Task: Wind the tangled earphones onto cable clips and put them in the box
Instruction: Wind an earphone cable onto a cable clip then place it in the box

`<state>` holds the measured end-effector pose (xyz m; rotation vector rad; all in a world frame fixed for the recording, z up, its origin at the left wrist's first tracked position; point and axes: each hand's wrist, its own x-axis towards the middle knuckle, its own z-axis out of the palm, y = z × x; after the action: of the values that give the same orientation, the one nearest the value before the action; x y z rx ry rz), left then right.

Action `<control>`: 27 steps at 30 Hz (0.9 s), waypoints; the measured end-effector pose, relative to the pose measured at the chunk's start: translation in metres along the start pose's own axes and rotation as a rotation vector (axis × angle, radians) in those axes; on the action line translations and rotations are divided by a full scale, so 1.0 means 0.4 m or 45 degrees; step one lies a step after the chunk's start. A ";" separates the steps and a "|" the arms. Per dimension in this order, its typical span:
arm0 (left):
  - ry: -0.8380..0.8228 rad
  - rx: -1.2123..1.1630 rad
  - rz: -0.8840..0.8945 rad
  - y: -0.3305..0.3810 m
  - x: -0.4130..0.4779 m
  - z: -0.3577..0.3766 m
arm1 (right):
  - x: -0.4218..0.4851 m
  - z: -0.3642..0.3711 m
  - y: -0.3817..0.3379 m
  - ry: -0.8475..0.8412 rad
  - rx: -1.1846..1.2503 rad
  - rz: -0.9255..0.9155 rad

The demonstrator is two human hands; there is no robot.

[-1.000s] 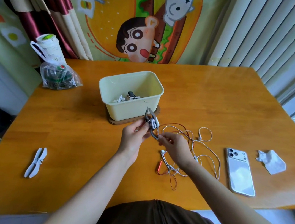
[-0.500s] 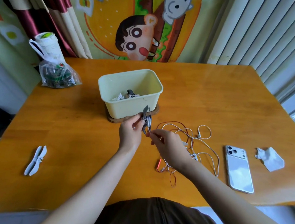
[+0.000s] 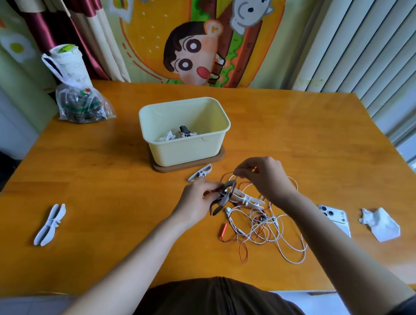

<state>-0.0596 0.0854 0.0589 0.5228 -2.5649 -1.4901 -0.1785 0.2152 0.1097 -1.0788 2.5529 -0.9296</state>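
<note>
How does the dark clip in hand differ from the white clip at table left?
The dark clip is dark grey; the white clip is white. The left hand grips the dark clip off the table; the white clip lies flat, untouched. The right hand pinches a cable at the dark clip; the white clip is bare. Both have forked ends.

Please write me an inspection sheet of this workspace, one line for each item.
Surface: glossy wooden table.
Job's things: cream box on a brown base, wound earphones inside; dark clip; white clip beside the box, another by the right wrist, a third near the left edge.
Clutter: phone, crumpled tissue, plastic bag.
Hands: left hand holds the dark clip; right hand pinches an earphone cable above it.
Cables: tangled earphones, white and red, loose on the table.
Surroundings: cartoon cloth, curtain, blinds.
</note>
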 end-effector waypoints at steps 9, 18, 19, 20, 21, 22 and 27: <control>-0.152 -0.403 -0.089 0.009 -0.014 -0.015 | -0.002 0.016 0.009 0.057 0.169 0.038; -0.216 -0.615 -0.152 0.000 -0.016 -0.030 | 0.004 0.018 0.021 0.057 0.201 0.072; -0.212 -0.703 -0.160 0.002 -0.014 -0.029 | 0.005 0.020 0.021 0.055 0.211 0.081; -0.200 -0.807 -0.170 0.008 -0.013 -0.028 | 0.005 0.023 0.020 0.055 0.223 0.093; -0.178 -0.904 -0.175 0.013 -0.010 -0.028 | 0.002 0.030 0.022 0.055 0.242 0.110; -0.148 -0.978 -0.175 0.020 -0.006 -0.029 | 0.000 0.039 0.023 0.055 0.265 0.129; 0.054 -1.254 -0.282 0.039 0.009 -0.032 | -0.032 0.088 0.012 0.001 0.322 0.182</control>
<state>-0.0630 0.0807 0.0785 0.6528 -1.4487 -2.4671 -0.1574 0.2103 0.0787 -0.8131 2.3942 -1.1736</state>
